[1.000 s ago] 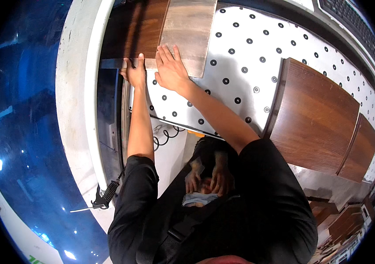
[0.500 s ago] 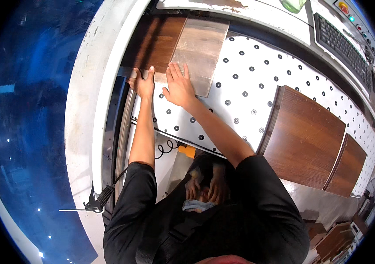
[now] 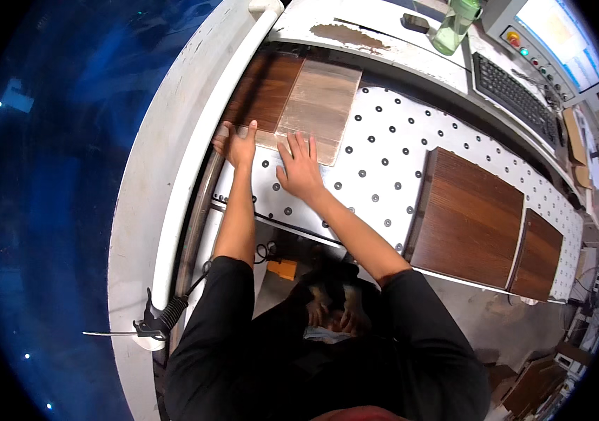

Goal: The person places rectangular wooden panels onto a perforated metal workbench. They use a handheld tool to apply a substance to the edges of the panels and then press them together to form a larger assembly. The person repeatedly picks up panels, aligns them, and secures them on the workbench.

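Note:
My left hand (image 3: 238, 147) touches the near edge of a dark brown wood panel (image 3: 268, 84), its thumb and fingers apart. The finger ends on its left side are partly hidden. My right hand (image 3: 301, 170) lies flat with fingers spread, its fingertips over the near end of a paler, worn wood-grain board (image 3: 323, 98). That board and the dark panel lie side by side on a white table (image 3: 345, 188) dotted with black round studs.
Two more brown panels, one large (image 3: 469, 214) and one small (image 3: 537, 256), rest on the table's right side. Beyond it are a keyboard (image 3: 514, 91), green bottle (image 3: 452, 31) and control box with a screen (image 3: 559, 31). An air gun (image 3: 162, 319) hangs at left.
The view has shifted, bringing the screen and whole bottle into sight. My right hand has drawn back toward the pale board's near edge. My left hand stays at the dark panel's edge.

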Available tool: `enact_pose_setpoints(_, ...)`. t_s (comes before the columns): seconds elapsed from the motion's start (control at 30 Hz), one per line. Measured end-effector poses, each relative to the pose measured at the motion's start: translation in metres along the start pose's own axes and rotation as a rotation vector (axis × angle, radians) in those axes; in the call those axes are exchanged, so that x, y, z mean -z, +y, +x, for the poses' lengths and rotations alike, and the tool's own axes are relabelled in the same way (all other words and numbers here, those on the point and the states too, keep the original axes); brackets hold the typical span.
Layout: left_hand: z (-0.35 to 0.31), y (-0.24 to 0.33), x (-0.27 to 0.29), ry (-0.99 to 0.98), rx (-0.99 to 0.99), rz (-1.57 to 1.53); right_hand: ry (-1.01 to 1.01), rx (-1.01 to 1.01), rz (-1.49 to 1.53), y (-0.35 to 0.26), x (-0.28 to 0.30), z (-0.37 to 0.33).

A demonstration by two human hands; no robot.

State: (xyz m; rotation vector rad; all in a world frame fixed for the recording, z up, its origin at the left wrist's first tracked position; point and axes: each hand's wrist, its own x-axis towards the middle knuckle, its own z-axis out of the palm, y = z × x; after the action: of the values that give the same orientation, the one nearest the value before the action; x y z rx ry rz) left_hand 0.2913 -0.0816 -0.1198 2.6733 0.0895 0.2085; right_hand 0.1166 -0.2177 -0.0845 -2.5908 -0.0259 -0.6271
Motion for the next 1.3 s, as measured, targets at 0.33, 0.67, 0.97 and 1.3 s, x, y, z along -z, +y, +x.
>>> enact_pose_setpoints(0.33,-0.007,-0.008,0.008,0.035,-0.042,-0.041,-0.096,-0.164,-0.131,-0.039,0.046,-0.112)
enact_pose_setpoints(0.67,-0.214,-0.064,0.091,-0.022,-0.518,-0.009,-0.096,-0.159,-0.115,-0.035,0.047,-0.114)
enact_pose_setpoints(0.97,-0.367,-0.048,0.239,0.442,-0.326,-0.586,-0.139,-0.101,-0.11,-0.026,0.042,-0.121)
enact_pose_setpoints(1.3,-0.303,-0.02,0.327,0.876,-0.098,-0.096,-0.61,-0.07,0.129,-0.006,0.096,-0.109)
